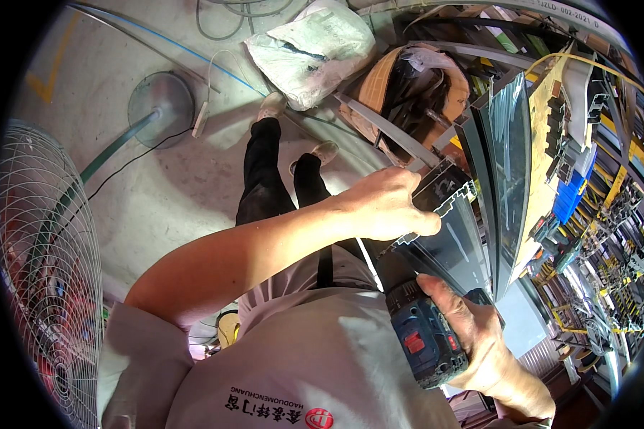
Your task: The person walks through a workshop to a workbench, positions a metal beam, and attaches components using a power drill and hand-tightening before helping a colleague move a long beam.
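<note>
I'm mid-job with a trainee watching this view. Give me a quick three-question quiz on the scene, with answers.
1. Short answer: which tool is in the person's right hand?
2. True or false: the left hand is resting on the white sack.
3. Multiple choice: where in the picture is the wire-guarded fan?
a) Left side
b) Right side
c) Top middle

Key:
1. A cordless drill.
2. False. It is at the end of a dark metal frame; the sack lies apart from it on the floor.
3. a
</note>
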The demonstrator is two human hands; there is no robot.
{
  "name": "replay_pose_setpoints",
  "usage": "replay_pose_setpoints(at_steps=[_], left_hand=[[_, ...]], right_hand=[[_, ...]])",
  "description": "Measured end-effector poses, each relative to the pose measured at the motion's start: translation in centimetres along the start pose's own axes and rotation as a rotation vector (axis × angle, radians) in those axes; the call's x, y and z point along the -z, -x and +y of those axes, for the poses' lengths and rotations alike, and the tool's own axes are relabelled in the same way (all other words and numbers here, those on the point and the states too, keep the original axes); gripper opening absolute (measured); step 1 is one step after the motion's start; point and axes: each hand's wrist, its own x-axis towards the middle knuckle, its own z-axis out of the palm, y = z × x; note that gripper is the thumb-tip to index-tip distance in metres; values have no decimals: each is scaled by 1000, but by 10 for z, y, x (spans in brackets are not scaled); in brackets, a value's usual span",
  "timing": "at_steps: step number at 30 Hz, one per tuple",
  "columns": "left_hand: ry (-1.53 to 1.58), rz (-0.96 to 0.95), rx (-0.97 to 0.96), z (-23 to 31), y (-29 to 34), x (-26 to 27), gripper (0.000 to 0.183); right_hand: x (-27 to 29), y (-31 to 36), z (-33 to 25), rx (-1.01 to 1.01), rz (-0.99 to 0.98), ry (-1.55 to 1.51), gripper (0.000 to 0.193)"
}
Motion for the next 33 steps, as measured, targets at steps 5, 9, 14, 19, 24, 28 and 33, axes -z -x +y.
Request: replay_pose_setpoints(at_steps=[5, 9, 14, 19, 24, 28, 33], left_hand=[[5, 24, -20, -10, -5, -4, 54], [8, 61, -21, -9, -3, -5, 49], [-28, 63, -34, -13, -10, -7, 45], [1, 20, -48, -8, -7, -5, 39], [-71, 9, -47, 12, -2, -9, 40], [9, 115, 22, -6, -6, -16, 33], [-487, 354, 9, 10, 6, -27, 43]], right_hand=[[2, -3, 0, 4, -21, 25, 84], [1, -2, 0, 1, -25, 22, 85], [6, 6, 2, 27, -53, 63, 89], [10, 76, -12, -40, 118, 6, 80], [-9, 143, 40, -280, 567, -301, 67], [-19, 144, 97, -225, 1069, -807, 44], [28, 143, 209, 118, 1613, -740, 35]])
